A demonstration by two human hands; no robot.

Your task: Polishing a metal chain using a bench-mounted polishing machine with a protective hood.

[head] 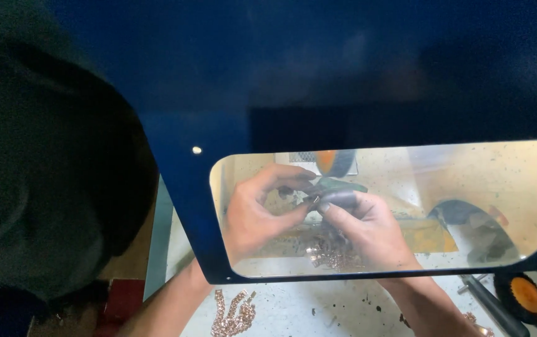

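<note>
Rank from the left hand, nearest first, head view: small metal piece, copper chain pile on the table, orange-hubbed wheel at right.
1. small metal piece: pinched at the fingertips of the left hand.
2. copper chain pile: below the window, near the left forearm.
3. orange-hubbed wheel: far right, lower corner.

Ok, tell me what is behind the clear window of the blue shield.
Behind the window of the blue shield, the left hand and right hand pinch a small metal piece. Rose-gold chain lies beneath. The shield's solid blue part hides whatever is farther back.
</note>
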